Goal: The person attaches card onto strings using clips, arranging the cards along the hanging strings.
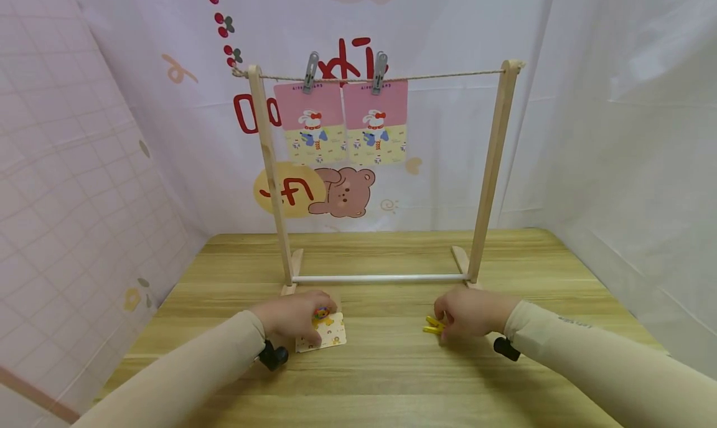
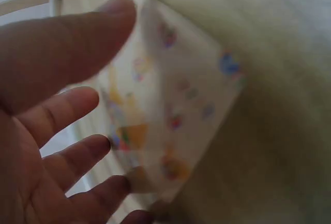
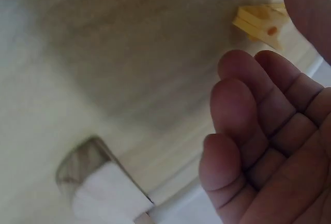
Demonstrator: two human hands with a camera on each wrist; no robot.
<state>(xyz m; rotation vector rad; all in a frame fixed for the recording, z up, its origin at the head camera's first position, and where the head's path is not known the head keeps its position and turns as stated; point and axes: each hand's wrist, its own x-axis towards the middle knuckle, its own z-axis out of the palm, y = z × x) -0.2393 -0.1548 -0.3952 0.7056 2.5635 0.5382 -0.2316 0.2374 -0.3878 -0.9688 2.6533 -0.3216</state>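
Observation:
My left hand (image 1: 297, 316) is over a small cream card (image 1: 330, 338) with colourful printed figures, lying on the table. In the left wrist view the thumb and fingers are spread apart, with the blurred card (image 2: 176, 105) just beyond the fingertips. On the other side, my right hand (image 1: 470, 311) hovers low at a yellow clothespin (image 1: 434, 326). The right wrist view has its fingers loosely bent, with the yellow clothespin (image 3: 261, 23) past the gap between thumb and fingers.
A wooden rack (image 1: 490, 173) stands behind the hands, with a string (image 1: 448, 76) across its top. Two grey clothespins (image 1: 379, 73) hold two pink and yellow cards (image 1: 375, 107) on it. A white bar (image 1: 381, 279) joins the posts near the table (image 1: 386, 384).

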